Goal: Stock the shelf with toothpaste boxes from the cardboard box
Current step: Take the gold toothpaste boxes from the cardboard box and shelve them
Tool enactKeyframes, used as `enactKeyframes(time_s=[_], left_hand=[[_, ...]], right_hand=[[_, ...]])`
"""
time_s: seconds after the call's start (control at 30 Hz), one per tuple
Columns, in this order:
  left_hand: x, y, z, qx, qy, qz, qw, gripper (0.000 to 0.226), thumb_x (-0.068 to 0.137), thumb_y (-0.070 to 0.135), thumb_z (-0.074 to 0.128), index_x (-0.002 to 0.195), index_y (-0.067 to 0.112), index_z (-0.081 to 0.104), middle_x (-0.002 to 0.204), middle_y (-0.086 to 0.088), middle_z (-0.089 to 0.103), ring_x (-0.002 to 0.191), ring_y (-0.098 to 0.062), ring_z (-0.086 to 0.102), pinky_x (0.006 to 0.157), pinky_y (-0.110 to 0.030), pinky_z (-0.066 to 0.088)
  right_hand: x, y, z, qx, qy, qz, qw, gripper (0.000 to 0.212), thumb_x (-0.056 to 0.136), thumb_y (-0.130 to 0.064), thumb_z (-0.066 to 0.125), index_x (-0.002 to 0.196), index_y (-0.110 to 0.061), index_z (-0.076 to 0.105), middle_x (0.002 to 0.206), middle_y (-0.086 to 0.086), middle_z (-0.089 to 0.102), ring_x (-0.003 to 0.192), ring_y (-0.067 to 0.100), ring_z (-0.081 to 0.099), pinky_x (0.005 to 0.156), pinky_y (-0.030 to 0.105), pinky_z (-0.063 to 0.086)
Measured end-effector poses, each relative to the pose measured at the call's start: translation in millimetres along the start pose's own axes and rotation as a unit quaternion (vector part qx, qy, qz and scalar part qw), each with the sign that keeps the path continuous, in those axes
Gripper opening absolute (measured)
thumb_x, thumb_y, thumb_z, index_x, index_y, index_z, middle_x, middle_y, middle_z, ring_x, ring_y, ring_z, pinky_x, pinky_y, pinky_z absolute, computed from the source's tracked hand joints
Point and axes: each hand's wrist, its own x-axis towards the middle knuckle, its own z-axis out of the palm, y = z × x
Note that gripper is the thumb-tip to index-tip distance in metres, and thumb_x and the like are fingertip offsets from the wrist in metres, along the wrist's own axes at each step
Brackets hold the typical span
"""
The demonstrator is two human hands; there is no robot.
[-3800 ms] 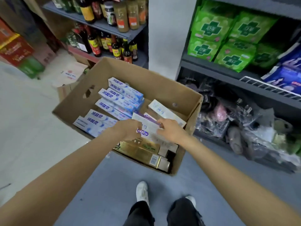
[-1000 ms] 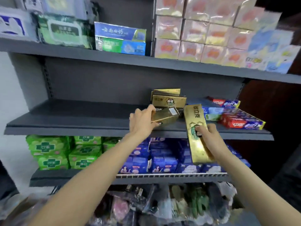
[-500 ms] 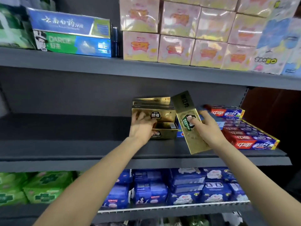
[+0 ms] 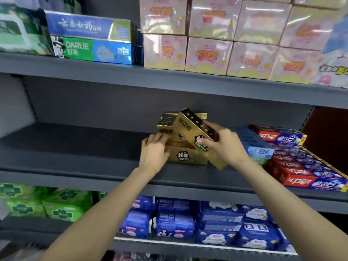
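Above the middle shelf (image 4: 75, 164), in the head view, our right hand (image 4: 225, 147) grips a gold toothpaste box (image 4: 190, 129), long axis pointing to eleven o'clock over the gold stack (image 4: 185, 155). At its nine o'clock side, our left hand (image 4: 155, 151) presses straight fingers on that stack.

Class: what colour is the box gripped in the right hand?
Gold, with a dark emblem; head view.

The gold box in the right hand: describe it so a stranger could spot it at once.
Find the grey middle shelf, then the gold stack near its centre. The gold box is held tilted before that stack by the right hand; unlike its flat neighbours, it slants.
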Motion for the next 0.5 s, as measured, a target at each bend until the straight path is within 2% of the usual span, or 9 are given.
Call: enactKeyframes(time_s=[0.07,0.1,0.17,0.2,0.3,0.43,0.5], left_hand=[[-2.7,-8.7,-9.0,-0.131,0.054,-0.102,0.985,0.034,0.088,0.006,0.055,0.121,0.014,0.053,0.120,-0.007,0.057,0.113,-0.025,0.053,0.097,-0.037,0.041],[-2.1,-11.1,-14.1,-0.211,0.077,-0.158,0.962,0.032,0.088,0.001,0.052,0.119,0.009,0.053,0.117,-0.010,0.058,0.109,-0.026,0.056,0.094,-0.034,0.045],[1.4,-12.2,-24.4,-0.320,0.090,-0.230,0.915,0.034,0.089,-0.005,0.048,0.122,0.003,0.048,0.117,-0.013,0.058,0.109,-0.024,0.057,0.091,-0.024,0.043],[3.5,-11.5,-28.5,-0.342,0.080,-0.238,0.905,0.038,0.089,-0.005,0.047,0.126,0.004,0.045,0.119,-0.013,0.058,0.110,-0.022,0.056,0.091,-0.021,0.041],[8.2,-6.0,-34.3,-0.354,0.027,-0.223,0.908,0.047,0.088,0.000,0.052,0.133,0.011,0.040,0.123,-0.009,0.057,0.114,-0.020,0.054,0.090,-0.022,0.040],[11.8,0.5,-26.8,-0.329,-0.069,-0.246,0.909,0.042,0.091,0.018,0.056,0.131,0.015,0.040,0.125,-0.009,0.056,0.116,-0.024,0.053,0.087,-0.025,0.040],[12.5,1.9,-22.7,-0.312,-0.074,-0.247,0.915,0.039,0.095,0.024,0.053,0.130,0.013,0.043,0.124,-0.010,0.057,0.117,-0.026,0.052,0.087,-0.025,0.040]], right_hand=[[9.3,-4.2,2.8,-0.073,-0.021,-0.019,0.997,0.063,0.085,-0.047,0.061,0.141,-0.044,0.032,0.126,0.002,0.060,0.116,0.027,0.055,0.092,0.039,0.048],[14.5,-7.3,5.4,-0.103,-0.028,-0.037,0.994,0.063,0.087,-0.045,0.059,0.142,-0.046,0.029,0.133,0.001,0.055,0.121,0.027,0.050,0.097,0.040,0.044],[26.7,-13.6,12.1,-0.152,-0.033,-0.087,0.984,0.061,0.091,-0.041,0.056,0.144,-0.046,0.025,0.141,0.001,0.044,0.130,0.024,0.042,0.107,0.042,0.032],[33.1,-16.4,16.3,-0.175,-0.040,-0.112,0.977,0.061,0.092,-0.039,0.054,0.145,-0.044,0.023,0.141,0.000,0.040,0.131,0.023,0.038,0.109,0.042,0.028],[47.9,-19.6,31.3,-0.240,-0.067,-0.150,0.957,0.060,0.095,-0.036,0.049,0.146,-0.042,0.020,0.141,0.000,0.036,0.133,0.022,0.031,0.109,0.040,0.024],[48.6,-8.7,51.5,-0.267,-0.064,-0.112,0.955,0.053,0.097,-0.036,0.045,0.145,-0.042,0.023,0.142,0.001,0.031,0.135,0.021,0.025,0.112,0.041,0.020],[45.6,-2.9,57.1,-0.249,-0.069,-0.090,0.962,0.055,0.098,-0.034,0.044,0.146,-0.042,0.020,0.145,0.001,0.028,0.137,0.021,0.022,0.113,0.042,0.019]])
